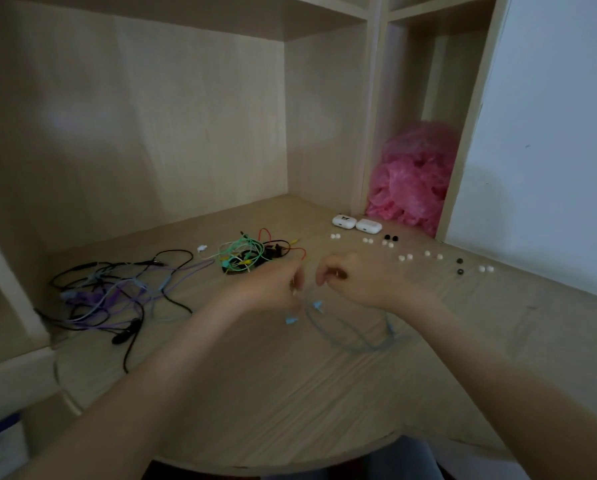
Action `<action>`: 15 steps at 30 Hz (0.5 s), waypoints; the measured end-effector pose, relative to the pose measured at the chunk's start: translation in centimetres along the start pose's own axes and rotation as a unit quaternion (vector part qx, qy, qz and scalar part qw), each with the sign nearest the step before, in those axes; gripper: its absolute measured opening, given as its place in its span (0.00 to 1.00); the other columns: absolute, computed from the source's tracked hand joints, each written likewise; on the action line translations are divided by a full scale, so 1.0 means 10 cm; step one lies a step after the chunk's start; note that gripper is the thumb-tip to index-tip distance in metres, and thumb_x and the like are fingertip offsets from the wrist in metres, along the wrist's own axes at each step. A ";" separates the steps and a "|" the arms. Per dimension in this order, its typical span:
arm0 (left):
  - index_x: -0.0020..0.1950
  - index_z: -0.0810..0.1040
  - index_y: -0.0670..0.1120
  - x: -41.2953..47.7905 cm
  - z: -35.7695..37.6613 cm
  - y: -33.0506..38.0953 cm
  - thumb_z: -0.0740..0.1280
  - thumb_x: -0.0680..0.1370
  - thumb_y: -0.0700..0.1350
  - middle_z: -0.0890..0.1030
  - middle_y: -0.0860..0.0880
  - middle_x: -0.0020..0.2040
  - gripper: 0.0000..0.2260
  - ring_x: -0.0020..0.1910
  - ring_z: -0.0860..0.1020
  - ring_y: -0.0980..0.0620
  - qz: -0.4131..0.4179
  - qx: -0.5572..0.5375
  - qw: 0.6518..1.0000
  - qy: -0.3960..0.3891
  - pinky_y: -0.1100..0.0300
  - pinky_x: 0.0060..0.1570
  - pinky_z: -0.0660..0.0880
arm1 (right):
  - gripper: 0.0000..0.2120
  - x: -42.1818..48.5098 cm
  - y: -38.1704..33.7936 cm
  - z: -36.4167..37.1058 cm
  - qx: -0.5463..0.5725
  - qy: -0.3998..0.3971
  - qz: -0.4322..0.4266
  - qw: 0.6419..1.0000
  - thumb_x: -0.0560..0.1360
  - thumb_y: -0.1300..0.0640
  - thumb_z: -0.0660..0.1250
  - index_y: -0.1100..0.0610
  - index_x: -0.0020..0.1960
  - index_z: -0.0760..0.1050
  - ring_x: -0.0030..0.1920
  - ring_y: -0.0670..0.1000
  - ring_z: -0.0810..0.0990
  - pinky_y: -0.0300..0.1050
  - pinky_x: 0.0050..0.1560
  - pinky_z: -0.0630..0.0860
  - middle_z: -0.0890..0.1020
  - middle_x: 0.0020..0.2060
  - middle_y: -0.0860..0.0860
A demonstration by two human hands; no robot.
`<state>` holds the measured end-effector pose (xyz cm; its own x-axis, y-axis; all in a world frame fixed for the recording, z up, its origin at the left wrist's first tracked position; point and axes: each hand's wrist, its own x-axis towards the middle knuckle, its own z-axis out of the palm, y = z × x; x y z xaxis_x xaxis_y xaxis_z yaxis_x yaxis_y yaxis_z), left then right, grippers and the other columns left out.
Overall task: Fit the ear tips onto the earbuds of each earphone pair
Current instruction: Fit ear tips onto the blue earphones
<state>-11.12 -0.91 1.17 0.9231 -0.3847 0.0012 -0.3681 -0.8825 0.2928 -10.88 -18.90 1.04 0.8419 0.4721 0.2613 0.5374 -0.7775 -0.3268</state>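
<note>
I think the step is putting a tip on the blue earphone (389,329). The left hand (276,282) is curled and seems to pinch its cord. The two blue buds (292,320) hang just under that hand. The right hand (354,278) is close beside it with its fingers curled in. It is too blurry to tell if it holds a tip. Both hands are above the counter (290,393), arms reaching forward. The loose ear tips (401,258) lie in a row just past the right hand. Next, I think a tip must be pushed straight onto a bud.
</note>
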 end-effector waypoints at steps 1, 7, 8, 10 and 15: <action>0.50 0.71 0.50 -0.02 0.03 -0.01 0.70 0.72 0.45 0.70 0.53 0.47 0.11 0.46 0.70 0.54 0.012 0.022 0.999 -0.022 0.64 0.36 0.65 | 0.10 0.03 -0.01 0.06 -0.007 -0.042 0.009 0.999 0.77 0.60 0.60 0.56 0.53 0.79 0.46 0.45 0.75 0.30 0.41 0.66 0.80 0.47 0.48; 0.53 0.77 0.46 -0.02 0.21 -0.17 0.71 0.72 0.43 0.79 0.48 0.53 0.11 0.48 0.75 0.52 0.016 0.015 0.997 -0.073 0.62 0.43 0.68 | 0.13 0.12 0.02 0.36 -0.025 -0.140 0.076 0.987 0.77 0.56 0.63 0.58 0.60 0.74 0.54 0.53 0.75 0.40 0.48 0.68 0.77 0.56 0.55; 0.51 0.78 0.46 -0.02 0.22 -0.18 0.71 0.72 0.43 0.79 0.47 0.53 0.09 0.48 0.75 0.53 0.019 0.003 0.998 -0.065 0.62 0.42 0.67 | 0.12 0.11 0.01 0.37 -0.027 -0.141 0.078 0.987 0.77 0.56 0.63 0.58 0.59 0.73 0.55 0.54 0.75 0.42 0.49 0.69 0.76 0.55 0.55; 0.51 0.79 0.46 -0.02 0.20 -0.19 0.70 0.74 0.44 0.80 0.48 0.52 0.07 0.46 0.74 0.55 0.018 -0.019 0.999 -0.040 0.62 0.43 0.66 | 0.09 0.11 0.00 0.39 -0.031 -0.141 0.080 0.986 0.76 0.57 0.63 0.58 0.55 0.73 0.55 0.55 0.74 0.45 0.52 0.71 0.76 0.54 0.55; 0.46 0.75 0.50 -0.02 0.10 -0.15 0.65 0.78 0.45 0.81 0.54 0.46 0.01 0.46 0.77 0.57 0.003 -0.157 0.984 0.088 0.65 0.41 0.68 | 0.03 0.09 0.02 0.30 0.065 -0.049 0.094 0.992 0.74 0.59 0.65 0.55 0.48 0.72 0.44 0.49 0.75 0.38 0.40 0.70 0.76 0.43 0.50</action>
<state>-10.89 0.21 -0.25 0.9364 -0.3116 0.1615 -0.3461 -0.7432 0.5725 -9.89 -17.39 -1.53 0.9249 0.3676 0.0971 0.3673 -0.7982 -0.4774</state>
